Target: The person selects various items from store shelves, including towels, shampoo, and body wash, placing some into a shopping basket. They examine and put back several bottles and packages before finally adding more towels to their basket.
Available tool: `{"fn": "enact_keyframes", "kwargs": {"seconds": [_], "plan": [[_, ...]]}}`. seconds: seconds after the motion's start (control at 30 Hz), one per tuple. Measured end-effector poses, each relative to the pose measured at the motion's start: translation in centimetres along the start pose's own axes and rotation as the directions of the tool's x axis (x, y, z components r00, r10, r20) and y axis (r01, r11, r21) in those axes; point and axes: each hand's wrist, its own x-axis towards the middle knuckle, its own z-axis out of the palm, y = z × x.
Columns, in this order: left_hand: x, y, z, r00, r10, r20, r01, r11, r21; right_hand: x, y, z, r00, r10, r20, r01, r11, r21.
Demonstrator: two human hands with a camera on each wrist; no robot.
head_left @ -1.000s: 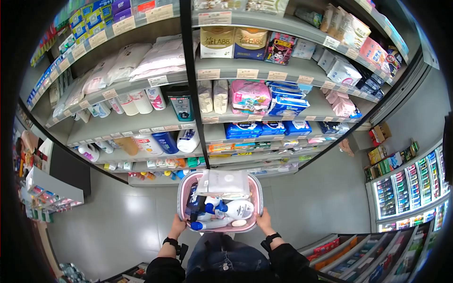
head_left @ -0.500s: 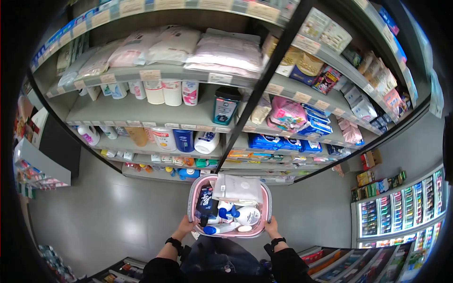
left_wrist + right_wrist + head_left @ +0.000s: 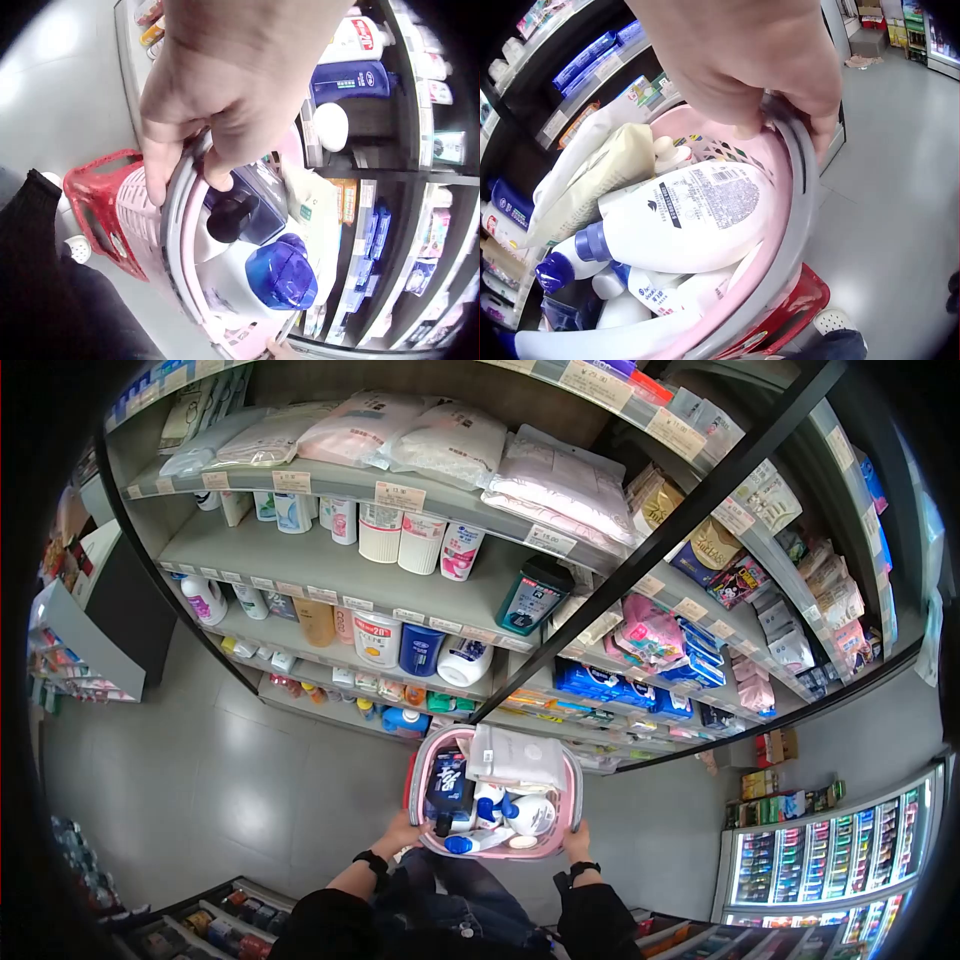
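Note:
A pink basket with a grey rim (image 3: 574, 800) is held at waist height, full of bottles and packs. The left hand (image 3: 402, 834) grips its left end; in the left wrist view that hand (image 3: 225, 97) has fingers outside the rim and thumb inside. At the other end the right hand (image 3: 577, 844) holds on, and the right wrist view shows it (image 3: 757, 67) curled over the grey rim. Inside lie a dark blue box (image 3: 450, 785), a pale folded pack (image 3: 518, 757) and white bottles with blue caps, one large white bottle (image 3: 694, 214) on top.
Shelves of bottles and bagged packs (image 3: 445, 440) stand in front, split by a black post (image 3: 660, 540). A red basket (image 3: 112, 210) is beneath the pink one. Drinks coolers (image 3: 830, 850) are at right, a grey display stand (image 3: 90, 645) at left, and low shelves behind.
The head view has turned left, bringing the bottle shelves toward the middle. The pink basket shifts slightly right in view, still held by both hands, and a red edge now shows at its left.

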Motion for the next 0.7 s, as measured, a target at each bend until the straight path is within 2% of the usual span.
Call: {"fn": "enact_keyframes", "kwargs": {"seconds": [0.17, 0.23, 0.27, 0.37, 0.43, 0.47, 0.5, 0.53, 0.57, 0.6, 0.63, 0.67, 0.7], "plan": [[0.9, -0.2, -0.1, 0.999, -0.031, 0.027, 0.029, 0.997, 0.07, 1.0, 0.2, -0.4, 0.998, 0.016, 0.058, -0.015, 1.0, -0.022], [1.1, -0.5, -0.3, 0.995, -0.078, 0.054, 0.077, 0.997, 0.029, 0.8, 0.2, -0.6, 0.995, -0.006, 0.095, 0.004, 1.0, 0.029], [1.2, -0.5, -0.6, 0.996, -0.057, 0.075, 0.057, 0.998, 0.002, 0.9, 0.0, -0.6, 0.996, -0.009, 0.091, 0.005, 0.999, 0.037], [1.6, -0.5, -0.1, 0.996, -0.086, 0.034, 0.083, 0.994, 0.069, 1.5, -0.1, 0.0, 0.993, 0.031, 0.116, -0.034, 0.999, 0.023], [1.6, -0.1, 0.3, 0.998, -0.06, -0.016, 0.062, 0.987, 0.15, 2.4, -1.0, 1.5, 0.995, 0.096, -0.022, -0.097, 0.992, -0.074], [1.4, 0.4, 0.4, 0.994, -0.104, -0.034, 0.109, 0.975, 0.196, 2.1, -2.7, 1.4, 0.996, 0.088, -0.024, -0.09, 0.994, -0.061], [1.5, 0.7, 0.5, 0.988, -0.143, -0.056, 0.152, 0.958, 0.243, 1.4, -5.2, 0.7, 0.993, -0.002, -0.115, -0.001, 1.0, -0.028], [1.7, 0.1, 0.5, 0.993, -0.112, -0.04, 0.118, 0.97, 0.215, 0.8, -7.8, -0.1, 0.973, -0.089, -0.212, 0.091, 0.996, 0.002], [3.1, -2.1, 0.0, 0.992, -0.119, -0.043, 0.125, 0.975, 0.182, 1.0, -9.1, -0.1, 0.97, -0.097, -0.223, 0.106, 0.994, 0.025], [3.3, -2.7, -0.5, 0.995, -0.095, 0.009, 0.093, 0.987, 0.132, 1.3, -10.4, 0.0, 0.966, -0.143, -0.216, 0.174, 0.975, 0.135], [3.0, -1.9, -0.3, 0.987, -0.161, 0.007, 0.158, 0.977, 0.14, 1.5, -11.8, 0.1, 0.958, -0.189, -0.216, 0.241, 0.939, 0.247], [2.9, -1.6, -0.1, 0.994, -0.096, -0.052, 0.103, 0.982, 0.161, 1.9, -13.1, 0.4, 0.932, -0.279, -0.232, 0.359, 0.802, 0.477], [2.7, -1.0, 0.2, 0.987, -0.147, -0.071, 0.157, 0.973, 0.169, 2.4, -13.7, 0.8, 0.924, -0.283, -0.258, 0.378, 0.776, 0.505]]}}
